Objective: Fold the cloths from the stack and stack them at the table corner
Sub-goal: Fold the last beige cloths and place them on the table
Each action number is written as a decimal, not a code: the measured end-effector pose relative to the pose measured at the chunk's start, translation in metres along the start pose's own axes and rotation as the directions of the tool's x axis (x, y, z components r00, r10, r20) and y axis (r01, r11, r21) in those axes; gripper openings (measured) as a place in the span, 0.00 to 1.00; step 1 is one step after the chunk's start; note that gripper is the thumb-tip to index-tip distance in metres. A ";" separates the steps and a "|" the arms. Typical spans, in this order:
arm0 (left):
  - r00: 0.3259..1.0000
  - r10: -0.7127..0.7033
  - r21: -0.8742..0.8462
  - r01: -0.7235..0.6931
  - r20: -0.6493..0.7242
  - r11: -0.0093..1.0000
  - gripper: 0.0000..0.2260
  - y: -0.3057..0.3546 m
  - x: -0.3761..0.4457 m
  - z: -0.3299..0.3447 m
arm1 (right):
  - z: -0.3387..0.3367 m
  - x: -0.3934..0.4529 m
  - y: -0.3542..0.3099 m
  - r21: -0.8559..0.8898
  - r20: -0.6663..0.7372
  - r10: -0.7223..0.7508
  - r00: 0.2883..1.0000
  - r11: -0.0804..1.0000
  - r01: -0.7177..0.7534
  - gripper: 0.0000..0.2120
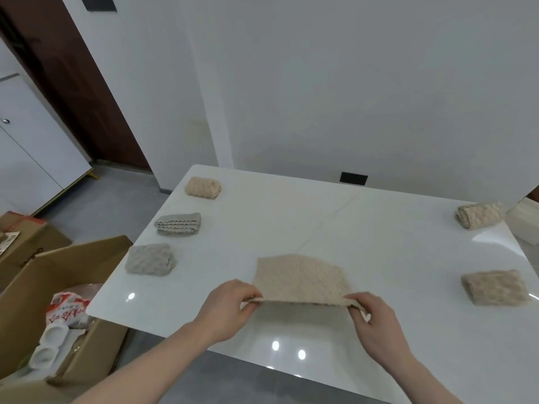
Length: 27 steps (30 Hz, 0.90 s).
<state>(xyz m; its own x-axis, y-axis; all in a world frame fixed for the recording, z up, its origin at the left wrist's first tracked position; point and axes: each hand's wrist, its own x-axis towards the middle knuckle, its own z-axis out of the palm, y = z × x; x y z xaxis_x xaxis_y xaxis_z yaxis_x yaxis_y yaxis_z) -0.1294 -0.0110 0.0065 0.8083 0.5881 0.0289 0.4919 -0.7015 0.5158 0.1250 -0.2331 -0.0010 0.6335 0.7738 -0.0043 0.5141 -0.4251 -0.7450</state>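
Red printed characters run across a white plastic bag (67, 309) lying in an open cardboard box (43, 287) at about 8 o'clock, beside the white table. The characters appear upside down to the camera and are too blurred to read. No other text, label, brand, number or sign can be made out anywhere in view.

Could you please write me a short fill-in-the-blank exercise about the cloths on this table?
1. Both hands, the left hand and the right hand, pinch the near edge of a ____ cloth.
2. Along the table's left edge lie ____ folded cloths.
3. Near its right edge lie ____ folded cloths.
4. Beside the table stands an open ____ box.

Missing words: beige; three; two; cardboard
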 end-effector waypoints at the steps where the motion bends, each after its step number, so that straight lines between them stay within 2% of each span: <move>1: 1.000 0.001 -0.007 -0.001 0.026 1.000 0.07 -0.010 -0.002 0.019 | 0.013 -0.003 0.016 -0.003 0.033 0.015 0.999 1.000 -0.015 0.13; 4: 0.993 0.047 -0.016 -0.046 0.104 0.999 0.11 -0.042 -0.007 0.078 | 0.048 -0.011 0.066 0.011 0.130 0.044 0.991 0.999 -0.046 0.12; 6: 0.993 0.071 -0.044 -0.067 0.093 0.997 0.11 -0.062 -0.010 0.112 | 0.069 -0.014 0.095 -0.006 0.128 0.013 0.992 1.000 -0.012 0.12; 10: 0.987 0.129 -0.104 -0.139 -0.101 0.985 0.05 -0.083 -0.013 0.155 | 0.101 -0.015 0.124 -0.093 -0.033 -0.130 0.991 0.988 0.126 0.08; 16: 0.970 0.167 -0.155 -0.195 -0.177 0.968 0.09 -0.092 -0.016 0.163 | 0.111 -0.022 0.131 -0.087 -0.143 -0.205 0.968 0.977 0.194 0.05; 21: 0.966 0.087 -0.186 -0.135 -0.244 0.973 0.15 -0.087 -0.028 0.169 | 0.116 -0.028 0.135 -0.102 -0.212 -0.175 0.962 0.982 0.156 0.07; 23: 0.974 0.009 -0.242 -0.064 -0.224 0.968 0.13 -0.081 -0.040 0.167 | 0.116 -0.037 0.132 -0.046 -0.230 -0.152 0.961 0.988 0.145 0.07; 27: 0.977 0.051 -0.236 -0.100 -0.208 0.967 0.10 -0.066 -0.067 0.156 | 0.105 -0.072 0.122 0.032 -0.211 -0.126 0.969 0.990 0.136 0.10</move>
<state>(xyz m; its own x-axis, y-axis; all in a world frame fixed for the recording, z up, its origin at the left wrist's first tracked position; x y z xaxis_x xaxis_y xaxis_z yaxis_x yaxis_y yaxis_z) -0.1653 -0.0665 -0.1635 0.7472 0.6226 0.2324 0.3180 -0.6421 0.6976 0.0815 -0.2914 -0.1613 0.6714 0.7043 0.2305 0.5764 -0.3008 -0.7598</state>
